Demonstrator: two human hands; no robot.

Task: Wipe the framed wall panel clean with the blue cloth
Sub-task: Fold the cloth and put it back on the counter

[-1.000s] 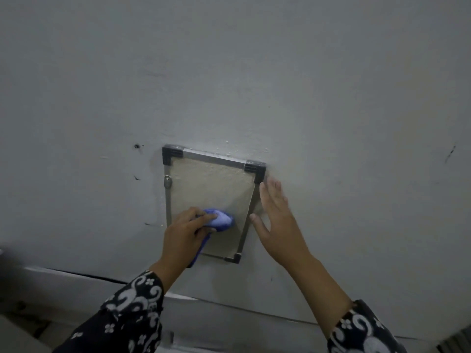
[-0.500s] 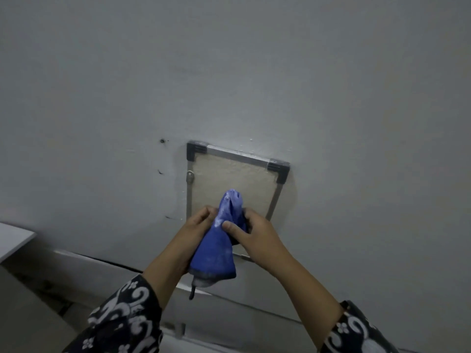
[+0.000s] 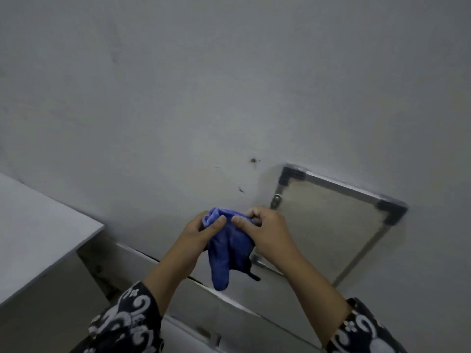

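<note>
The framed wall panel (image 3: 328, 220) is a beige board in a metal frame with black corner pieces, low on the grey wall at the right. A blue cloth (image 3: 225, 253) hangs bunched in front of the wall, left of the panel and off its surface. My left hand (image 3: 201, 238) pinches the cloth's upper left fold. My right hand (image 3: 267, 233) grips its upper right edge and covers the panel's lower left corner.
A grey tabletop (image 3: 38, 230) juts in from the left edge. A pale ledge or trim (image 3: 204, 286) with a dark crack runs along the wall below the hands. Small dark marks (image 3: 253, 160) dot the wall above left of the panel.
My left hand lifted the cloth off the panel and my right hand left the frame to take hold of it. Both hands with the cloth now sit left of the panel; the view swung left.
</note>
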